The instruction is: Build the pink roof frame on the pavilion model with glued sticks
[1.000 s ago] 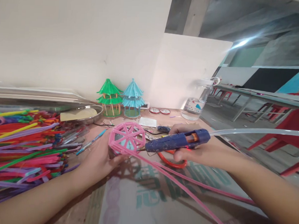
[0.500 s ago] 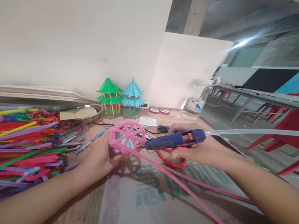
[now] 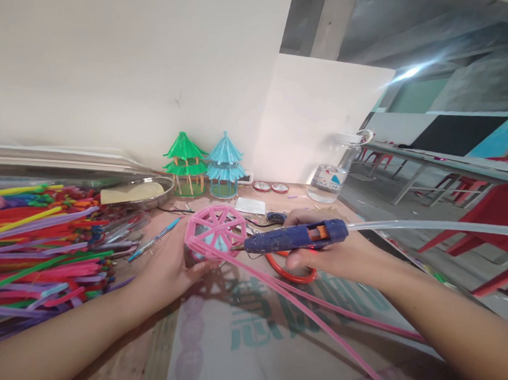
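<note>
My left hand [image 3: 169,268] grips a round pink wheel-shaped frame [image 3: 216,229] made of straws, tilted up on the table. My right hand [image 3: 319,257] holds a blue glue gun [image 3: 294,237], its nozzle touching the frame's right rim. A clear glue stick [image 3: 432,225] sticks out behind the gun to the right. Long pink straws [image 3: 314,323] trail from the frame across the table toward the lower right.
A big pile of coloured straws [image 3: 39,245] fills the left. Green [image 3: 185,163] and blue [image 3: 224,164] straw pagodas stand by the wall, with a metal tray [image 3: 150,192], a water bottle [image 3: 334,175], red-handled scissors [image 3: 289,272] and a pen [image 3: 154,240].
The glue gun's nozzle has slid slightly left along the frame's rim; my left hand and the frame stay almost still.
</note>
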Demonstrator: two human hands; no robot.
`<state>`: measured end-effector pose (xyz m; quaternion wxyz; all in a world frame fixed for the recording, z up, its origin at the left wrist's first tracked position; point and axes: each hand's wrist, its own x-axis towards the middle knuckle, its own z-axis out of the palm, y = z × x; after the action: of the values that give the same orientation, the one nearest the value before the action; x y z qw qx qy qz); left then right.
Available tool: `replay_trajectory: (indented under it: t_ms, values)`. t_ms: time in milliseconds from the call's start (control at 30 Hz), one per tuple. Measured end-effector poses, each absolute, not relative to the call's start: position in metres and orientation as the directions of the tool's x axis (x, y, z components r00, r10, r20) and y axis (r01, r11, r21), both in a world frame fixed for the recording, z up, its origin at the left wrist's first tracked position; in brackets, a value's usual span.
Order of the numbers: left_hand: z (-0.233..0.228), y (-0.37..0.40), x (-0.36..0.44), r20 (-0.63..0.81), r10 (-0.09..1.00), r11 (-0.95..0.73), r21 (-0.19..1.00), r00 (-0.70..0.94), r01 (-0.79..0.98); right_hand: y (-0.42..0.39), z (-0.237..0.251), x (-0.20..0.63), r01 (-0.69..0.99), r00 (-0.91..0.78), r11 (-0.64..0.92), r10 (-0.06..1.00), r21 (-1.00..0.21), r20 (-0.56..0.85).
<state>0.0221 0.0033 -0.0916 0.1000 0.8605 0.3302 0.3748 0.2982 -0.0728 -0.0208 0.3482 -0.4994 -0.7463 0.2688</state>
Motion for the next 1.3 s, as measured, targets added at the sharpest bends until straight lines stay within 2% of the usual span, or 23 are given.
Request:
replay_trajectory:
  t_ms: [300,633,1000,1300]
  values:
    - [-0.0891,0.0019,0.0220,0.563,0.664,-0.745,0.443,0.492,0.498,-0.0722,-0.0205,0.2957,0.593,-0.237,0.381,0.925,-0.709,0.299]
    - [-0.0907,0.0024,0.0218,0.554,0.681,-0.730,0.455,0.480,0.511,-0.0718,-0.0211,0.2986,0.561,-0.252,0.342,0.938,-0.754,0.238]
    - [-0.0917,0.0032,0.0211,0.539,0.680,-0.732,0.466,0.497,0.497,-0.0699,-0.0209,0.2984,0.593,-0.259,0.345,0.937,-0.727,0.233]
    - [-0.0940,0.0045,0.0211,0.542,0.679,-0.733,0.470,0.495,0.491,-0.0698,-0.0188,0.2980,0.562,-0.255,0.314,0.946,-0.765,0.201]
